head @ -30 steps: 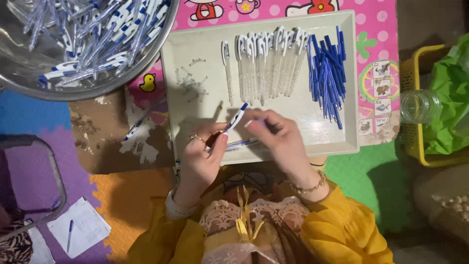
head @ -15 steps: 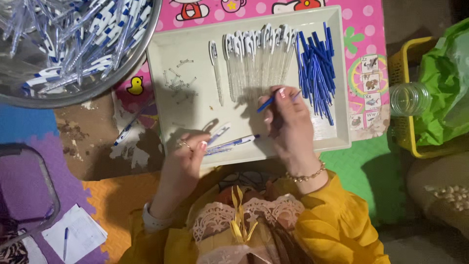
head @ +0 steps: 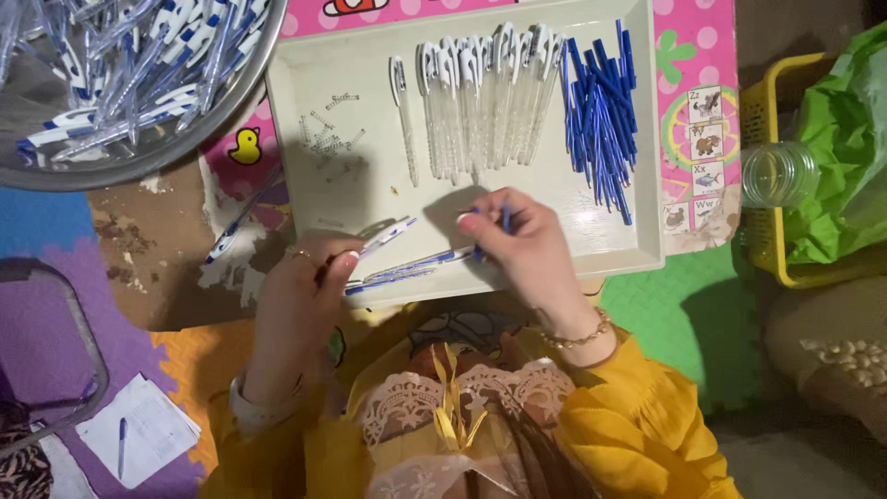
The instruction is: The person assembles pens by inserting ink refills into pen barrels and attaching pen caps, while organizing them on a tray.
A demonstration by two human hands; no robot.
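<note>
now bringing the right hand (head: 522,245) back down from the pile of blue refills (head: 601,120) at the right of the cream tray (head: 333,74), thumb and forefinger pinching one blue refill (head: 504,220) that was being lifted off that pile a moment earlier. keeping the left hand (head: 305,286) low at the tray's near edge, fingers closed around a white pen barrel (head: 383,238) angled toward the right hand, with two more pens (head: 407,270) lying just below it. probably lining refill up with barrel for fitting, the row of white barrels (head: 480,102) waiting above.

white-blue pen (head: 383,237) tilted in left fingers, blue refill (head: 504,218) upright in right
</note>
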